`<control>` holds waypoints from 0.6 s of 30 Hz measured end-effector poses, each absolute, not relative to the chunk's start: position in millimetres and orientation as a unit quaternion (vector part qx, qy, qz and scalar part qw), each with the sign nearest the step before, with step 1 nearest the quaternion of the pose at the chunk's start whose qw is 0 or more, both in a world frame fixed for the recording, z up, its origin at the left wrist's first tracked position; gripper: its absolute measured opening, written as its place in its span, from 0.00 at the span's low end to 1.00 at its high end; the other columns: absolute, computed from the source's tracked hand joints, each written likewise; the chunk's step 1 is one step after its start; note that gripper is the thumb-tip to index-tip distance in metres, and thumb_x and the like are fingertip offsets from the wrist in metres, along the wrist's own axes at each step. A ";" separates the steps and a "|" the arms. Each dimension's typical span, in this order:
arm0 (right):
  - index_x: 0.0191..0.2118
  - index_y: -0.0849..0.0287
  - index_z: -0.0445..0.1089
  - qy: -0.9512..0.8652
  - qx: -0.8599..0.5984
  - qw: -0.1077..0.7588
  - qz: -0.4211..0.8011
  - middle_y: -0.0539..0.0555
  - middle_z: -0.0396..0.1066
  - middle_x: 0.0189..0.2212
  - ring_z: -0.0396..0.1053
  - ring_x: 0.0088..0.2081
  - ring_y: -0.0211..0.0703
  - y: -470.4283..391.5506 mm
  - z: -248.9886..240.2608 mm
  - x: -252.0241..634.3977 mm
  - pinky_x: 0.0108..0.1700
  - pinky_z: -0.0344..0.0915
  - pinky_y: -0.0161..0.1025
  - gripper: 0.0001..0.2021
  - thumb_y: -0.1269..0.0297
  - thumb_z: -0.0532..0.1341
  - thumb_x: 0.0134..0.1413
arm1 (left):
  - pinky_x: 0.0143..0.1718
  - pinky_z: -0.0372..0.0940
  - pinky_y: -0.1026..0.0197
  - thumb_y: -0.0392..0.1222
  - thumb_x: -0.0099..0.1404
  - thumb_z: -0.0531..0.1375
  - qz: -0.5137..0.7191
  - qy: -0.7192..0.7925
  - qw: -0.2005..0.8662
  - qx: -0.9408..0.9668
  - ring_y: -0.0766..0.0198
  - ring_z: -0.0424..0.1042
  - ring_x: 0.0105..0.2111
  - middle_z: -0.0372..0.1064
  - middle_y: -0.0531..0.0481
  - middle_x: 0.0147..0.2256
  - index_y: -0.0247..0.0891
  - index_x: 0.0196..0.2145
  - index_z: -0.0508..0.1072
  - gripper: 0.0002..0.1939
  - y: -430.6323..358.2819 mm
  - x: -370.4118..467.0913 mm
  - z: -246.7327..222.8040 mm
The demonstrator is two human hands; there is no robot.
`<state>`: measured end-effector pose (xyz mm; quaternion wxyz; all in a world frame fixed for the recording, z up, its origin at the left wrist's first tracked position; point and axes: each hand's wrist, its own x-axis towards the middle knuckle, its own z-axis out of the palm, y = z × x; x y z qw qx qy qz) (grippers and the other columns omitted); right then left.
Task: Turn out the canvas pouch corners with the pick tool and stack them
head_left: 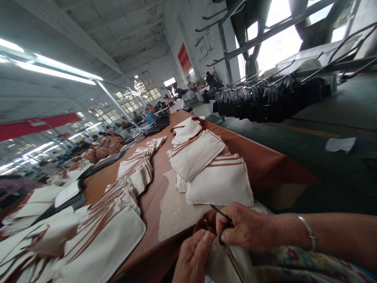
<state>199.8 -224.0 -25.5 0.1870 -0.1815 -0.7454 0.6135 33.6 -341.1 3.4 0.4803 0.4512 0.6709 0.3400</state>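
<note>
A white pouch with brown edging and what looks like a zipper along its opening lies at the lower edge of the view, over my lap. My left hand is closed on the pouch's edge, thumb pressed on top. Right beside it, my right hand pinches at the same opening, wearing a bracelet on the wrist. A thin dark rod-like tool sticks out of my right fist; its other end is hidden. Brown material shows behind my fingers. Just beyond lies a stack of white pouches with brown trim.
Overlapping rows of white pouches run along the left of the brown-covered table. A rack of black bags stands at the right. Farther back sits a person in blue. White paper lies on the floor.
</note>
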 end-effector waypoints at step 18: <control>0.34 0.60 0.70 -0.886 0.040 0.350 0.302 0.54 0.71 0.31 0.66 0.31 0.39 -226.1 -37.8 217.6 0.31 0.60 0.34 0.06 0.72 0.55 0.57 | 0.21 0.42 0.66 0.52 0.51 0.69 0.410 0.663 0.502 0.375 0.72 0.49 0.20 0.59 0.56 0.19 0.34 0.22 0.71 0.18 -343.0 46.9 -31.4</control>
